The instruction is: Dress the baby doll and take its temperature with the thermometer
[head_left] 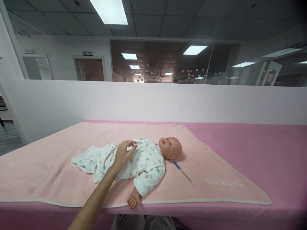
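A baby doll [170, 147] in a white patterned suit [144, 163] lies on its back on a pale pink blanket [59, 166], its head to the right. My left hand [124, 152] rests on the doll's belly, fingers slightly curled and apart, holding nothing. A thin thermometer with a blue tip [184, 173] lies on the blanket just right of the doll's head. My right hand is out of view.
The blanket covers part of a pink table [263, 150] that runs to the right. A white partition wall [153, 102] stands behind the table, with glass office windows above it.
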The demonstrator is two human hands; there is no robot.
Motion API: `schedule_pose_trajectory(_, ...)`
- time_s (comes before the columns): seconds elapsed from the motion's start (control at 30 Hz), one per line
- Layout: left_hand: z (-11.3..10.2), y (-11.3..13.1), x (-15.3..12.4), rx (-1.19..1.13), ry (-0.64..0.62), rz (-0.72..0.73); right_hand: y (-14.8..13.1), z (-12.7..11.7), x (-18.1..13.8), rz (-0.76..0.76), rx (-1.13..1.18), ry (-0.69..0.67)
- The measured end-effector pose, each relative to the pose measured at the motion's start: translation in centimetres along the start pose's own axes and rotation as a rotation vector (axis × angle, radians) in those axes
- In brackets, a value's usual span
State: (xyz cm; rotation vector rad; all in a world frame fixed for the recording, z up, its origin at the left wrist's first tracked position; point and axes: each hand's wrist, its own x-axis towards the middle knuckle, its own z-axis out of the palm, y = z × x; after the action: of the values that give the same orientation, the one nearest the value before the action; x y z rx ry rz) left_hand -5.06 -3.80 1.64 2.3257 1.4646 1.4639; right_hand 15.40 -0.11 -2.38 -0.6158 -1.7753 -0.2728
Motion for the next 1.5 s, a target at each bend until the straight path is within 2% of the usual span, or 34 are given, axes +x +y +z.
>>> schedule_pose_trajectory(0.13, 2.2, 1.0, 1.1, -0.135, -0.206, 0.02, -7.3, -1.5, -2.5, -0.05, -0.015, -0.082)
schedule_pose_trajectory(0.23, 2.7, 0.4, 1.2, -0.205, -0.316, 0.036, -9.6, -0.8, -0.9, -0.057, -0.004, -0.081)
schedule_pose_trajectory(0.3, 2.3, -0.4, 1.1, -0.264, -0.344, 0.033, -8.9, 0.3, 1.4, -0.047, -0.019, -0.083)
schedule_pose_trajectory(0.4, 1.7, -1.6, 0.8, -0.28, -0.342, -0.003, -6.4, 1.9, 3.8, 0.037, -0.053, -0.14)
schedule_pose_trajectory(0.57, 1.8, -1.8, 0.5, -0.238, -0.33, 0.026, -4.1, 3.2, 2.7, 0.13, -0.066, -0.255)
schedule_pose_trajectory(0.87, 1.9, -1.3, 0.1, -0.156, -0.192, 0.09, -4.2, 3.5, 1.7, 0.233, -0.135, -0.278)
schedule_pose_trajectory(1.13, 2.2, -1.4, -0.2, -0.095, -0.193, 0.139, -4.1, 3.5, 1.3, 0.208, -0.077, -0.229)
schedule_pose_trajectory(1.3, 2.8, -1.9, -0.1, -0.101, -0.18, 0.084, -4.2, 3.5, 1.4, 0.226, -0.051, -0.243)
schedule_pose_trajectory(1.5, 3.1, -2.1, 0.1, -0.255, -0.222, -0.061, -4.0, 3.5, 1.4, 0.229, -0.044, -0.24)
